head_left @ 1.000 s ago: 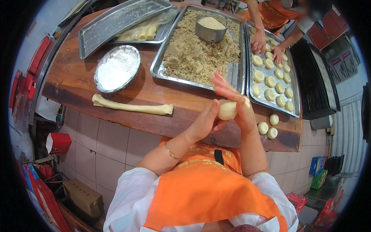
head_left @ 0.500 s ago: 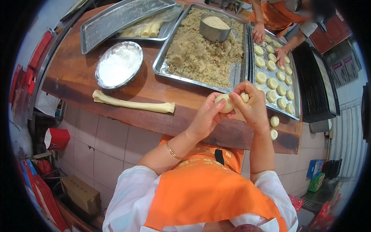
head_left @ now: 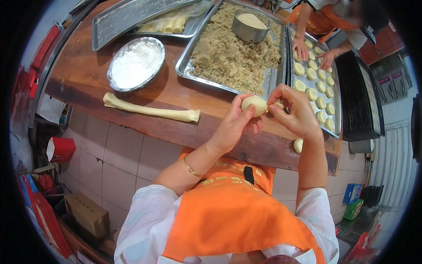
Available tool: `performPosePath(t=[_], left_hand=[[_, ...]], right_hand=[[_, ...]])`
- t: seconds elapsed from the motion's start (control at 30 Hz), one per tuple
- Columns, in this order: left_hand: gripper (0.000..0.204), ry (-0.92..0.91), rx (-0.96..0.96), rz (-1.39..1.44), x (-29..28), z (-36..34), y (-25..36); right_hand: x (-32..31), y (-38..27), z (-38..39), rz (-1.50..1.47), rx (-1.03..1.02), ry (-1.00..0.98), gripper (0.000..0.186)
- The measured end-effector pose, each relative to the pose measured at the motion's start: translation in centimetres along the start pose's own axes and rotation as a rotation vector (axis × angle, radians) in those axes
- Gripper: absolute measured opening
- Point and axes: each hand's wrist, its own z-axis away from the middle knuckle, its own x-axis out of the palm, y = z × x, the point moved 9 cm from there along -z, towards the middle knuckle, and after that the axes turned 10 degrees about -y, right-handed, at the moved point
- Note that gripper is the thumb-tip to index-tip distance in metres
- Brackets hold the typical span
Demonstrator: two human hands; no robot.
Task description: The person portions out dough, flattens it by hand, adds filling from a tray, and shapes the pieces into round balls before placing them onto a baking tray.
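A smooth, pale ball of dough (head_left: 253, 105) rests in my left hand (head_left: 235, 125), the fingers and thumb curled round it. Just to its right, my right hand (head_left: 300, 112) is closed in a pinch at the ball's edge. A small lump of dough (head_left: 279, 104) shows between its fingers, partly hidden by them. Both hands are above the table's near edge. Left of them, a long rope of dough (head_left: 151, 110) lies on the wooden table. One small dough round (head_left: 298, 145) sits beside my right forearm.
A metal tray (head_left: 184, 70) of crumbly filling holds a metal cup (head_left: 250, 31) of pale crumbs. A bowl of white flour (head_left: 136, 66) stands left. At right, a co-worker's hands (head_left: 301, 48) touch dough rounds on another tray (head_left: 337, 127). Dark stacked trays (head_left: 358, 101) stand beyond.
My right hand has drawn slightly right, showing more of the dough ball. My right forearm has shifted right too, and only one of the two loose rounds beside it shows. The co-worker's hands have moved.
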Motion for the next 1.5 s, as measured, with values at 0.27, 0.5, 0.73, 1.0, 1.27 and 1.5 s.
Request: performPosePath(t=[0.27,0.5,0.73,1.0,1.27,1.5], left_hand=[[0.054,0.017,-0.122,-0.143,-1.2,0.0,0.2],[0.044,-0.031,-0.107,0.107,-0.9,0.3,0.7],[0.038,0.033,-0.164,-0.118,-2.1,-0.2,-1.0],[0.043,0.013,-0.305,-0.353,-1.5,-0.8,-1.1],[0.049,-0.382,-0.013,-0.942,1.8,-0.4,0.2],[0.045,-0.320,-0.105,-1.355,-2.3,0.5,-4.7]], right_hand=[[0.8,-2.7,-0.2,0.178,-0.142,-0.100,0.015],[1.4,-2.7,0.2,0.244,-0.146,-0.106,0.017],[1.9,-3.5,0.6,0.286,-0.197,-0.118,0.013],[2.3,-3.6,1.7,0.335,-0.188,-0.166,0.017],[3.8,-1.4,2.9,0.351,-0.168,-0.230,0.028],[8.4,2.5,4.1,0.352,-0.265,-0.299,0.025]])
